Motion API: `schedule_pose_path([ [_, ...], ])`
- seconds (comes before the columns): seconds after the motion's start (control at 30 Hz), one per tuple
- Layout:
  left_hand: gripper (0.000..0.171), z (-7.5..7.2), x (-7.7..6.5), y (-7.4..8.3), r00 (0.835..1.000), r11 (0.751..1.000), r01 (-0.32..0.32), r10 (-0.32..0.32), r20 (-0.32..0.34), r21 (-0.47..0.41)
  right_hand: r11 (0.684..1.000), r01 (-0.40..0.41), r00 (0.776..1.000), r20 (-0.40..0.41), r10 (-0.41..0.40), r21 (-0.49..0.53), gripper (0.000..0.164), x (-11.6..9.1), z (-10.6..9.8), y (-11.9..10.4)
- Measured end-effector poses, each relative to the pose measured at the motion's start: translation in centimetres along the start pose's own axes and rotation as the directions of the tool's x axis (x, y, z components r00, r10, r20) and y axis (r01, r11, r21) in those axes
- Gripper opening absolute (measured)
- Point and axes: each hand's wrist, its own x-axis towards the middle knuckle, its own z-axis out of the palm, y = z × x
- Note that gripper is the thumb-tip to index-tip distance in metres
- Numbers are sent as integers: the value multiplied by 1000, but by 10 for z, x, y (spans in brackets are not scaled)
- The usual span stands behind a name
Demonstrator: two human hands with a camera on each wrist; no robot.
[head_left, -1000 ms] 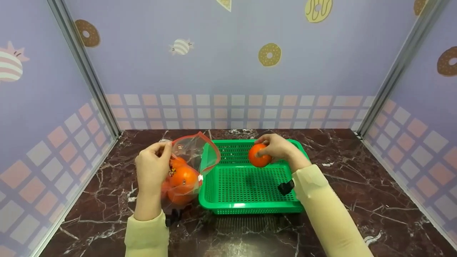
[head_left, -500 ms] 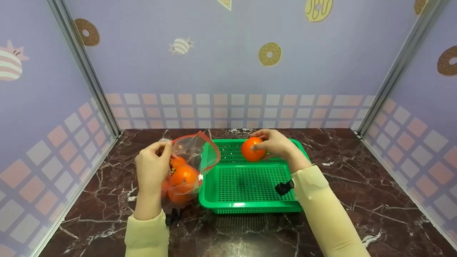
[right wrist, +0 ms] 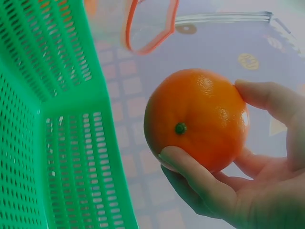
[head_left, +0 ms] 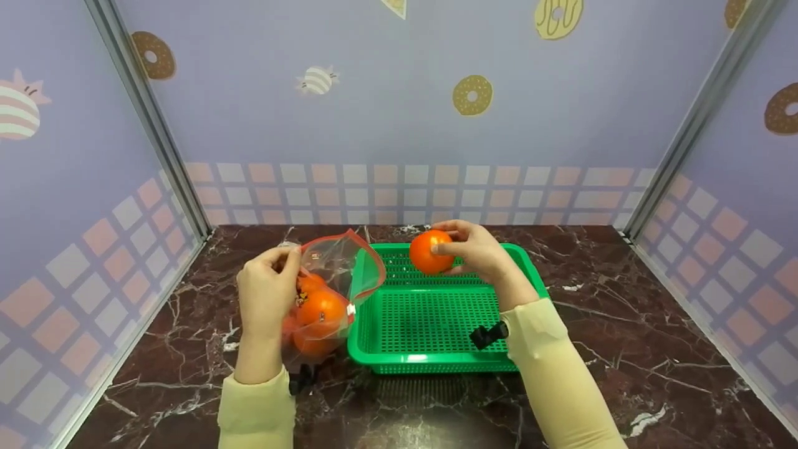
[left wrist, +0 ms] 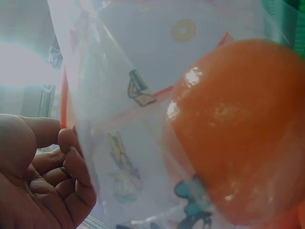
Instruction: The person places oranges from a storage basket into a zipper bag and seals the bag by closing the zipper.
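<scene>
My right hand [head_left: 477, 252] grips an orange [head_left: 430, 252] above the far part of a green basket [head_left: 436, 358]. In the right wrist view the orange [right wrist: 198, 119] shows its green stem end, with thumb and fingers around it. To the left, my left hand [head_left: 268, 287] pinches the rim of a clear plastic zip bag [head_left: 330, 252] edged in red. The bag's mouth gapes toward the basket, over its left rim. Several oranges [head_left: 321, 305] lie inside the bag; one orange [left wrist: 238, 129] shows large through the printed plastic in the left wrist view.
The basket rests on a dark red marbled tabletop [head_left: 623, 349]. A purple patterned wall [head_left: 399, 125] closes off the back, with side walls at left and right. Black camera mounts [head_left: 489, 335] sit at both wrists.
The right hand has lifted the orange a little and carried it left, toward the bag's mouth. My left hand and the bag stay as they were.
</scene>
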Motion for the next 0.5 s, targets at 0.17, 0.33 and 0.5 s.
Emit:
schedule_pose_path([
  [0.17, 21, 0, 0, 0, 1000, 1000, 7, -7, 3, 6, 993, 46, 999, -30, -43, 111, 57, -5, 11, -2],
  [0.33, 21, 0, 0, -1, 1000, 999, -6, 6, -14, 32, 978, 91, 995, -59, -81, 186, 59, -10, 25, -1],
  [0.5, 21, 1, 0, -2, 1000, 999, -9, 9, -18, 30, 960, 150, 986, -103, -129, 235, 57, -18, 41, -2],
])
